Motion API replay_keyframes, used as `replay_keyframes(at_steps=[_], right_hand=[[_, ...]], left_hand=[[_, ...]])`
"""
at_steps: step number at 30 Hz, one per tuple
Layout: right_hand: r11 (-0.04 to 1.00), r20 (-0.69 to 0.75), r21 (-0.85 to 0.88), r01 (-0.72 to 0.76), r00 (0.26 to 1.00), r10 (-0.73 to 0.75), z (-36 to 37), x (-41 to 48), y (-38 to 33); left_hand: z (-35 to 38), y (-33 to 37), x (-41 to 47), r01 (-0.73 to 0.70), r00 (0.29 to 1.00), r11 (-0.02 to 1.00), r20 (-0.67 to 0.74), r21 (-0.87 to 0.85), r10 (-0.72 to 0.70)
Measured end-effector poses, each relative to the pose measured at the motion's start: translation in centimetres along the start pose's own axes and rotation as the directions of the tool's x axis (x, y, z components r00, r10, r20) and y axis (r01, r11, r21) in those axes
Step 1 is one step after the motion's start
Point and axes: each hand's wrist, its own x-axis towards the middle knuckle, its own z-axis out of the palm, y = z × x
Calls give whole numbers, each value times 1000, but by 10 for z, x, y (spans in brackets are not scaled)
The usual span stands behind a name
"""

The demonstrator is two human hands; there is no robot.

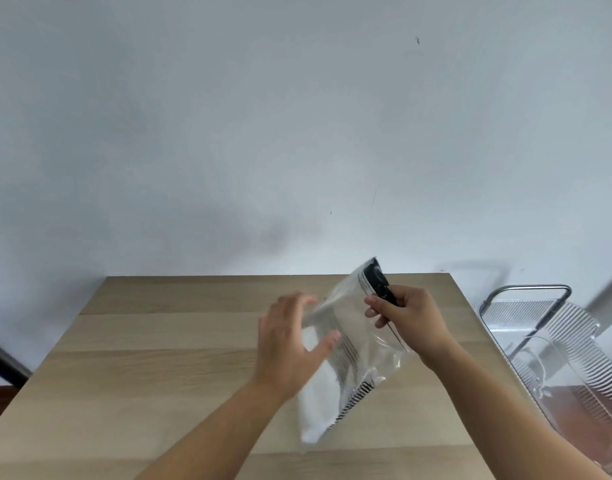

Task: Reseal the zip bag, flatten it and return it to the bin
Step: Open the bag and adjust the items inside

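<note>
Zip bag held tilted above a wooden table, clear bin to the person's right.

The right hand (410, 320) pinches the bag's dark zip edge between thumb and fingers; the left hand (290, 341) lies open, fingers spread, against the side of the zip bag (346, 358). White and striped cloth, apparently folded, fills the bag, whose lower corner rests on or just over the table (159, 341). The bin (557, 341) stands apart beside the table.

The single head-worn camera looked forward and down, close over the wooden table (166, 341), facing a pale wall (228, 116).
</note>
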Motion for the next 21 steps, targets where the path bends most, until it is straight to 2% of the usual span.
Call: replay_keyframes(at_steps=[2,4,12,15,17,19,21], right_hand=[[998,-39,57,-40,998,42,7,-1,0],[992,-58,92,-90,994,96,12,-2,0],[971,-24,193,-143,988,150,22,-2,-12],[997,-37,57,-59,997,61,18,-5,-11],[992,18,-88,88,996,-86,11,-15,-8],[935,69,-256,245,970,-235,8,-28,-1],[861,34,-390,325,940,-340,12,-33,8]], left_hand=[[9,9,-12,-60,990,998,126,30,56],[18,14,-21,-80,984,995,165,66,68],[20,9,-17,-5,999,994,40,105,1],[16,7,-12,24,999,998,23,64,-26],[11,4,-7,94,996,996,-5,1,-94],[6,-1,0,194,981,976,-3,-101,-195],[3,-3,5,273,962,936,48,-221,-269]])
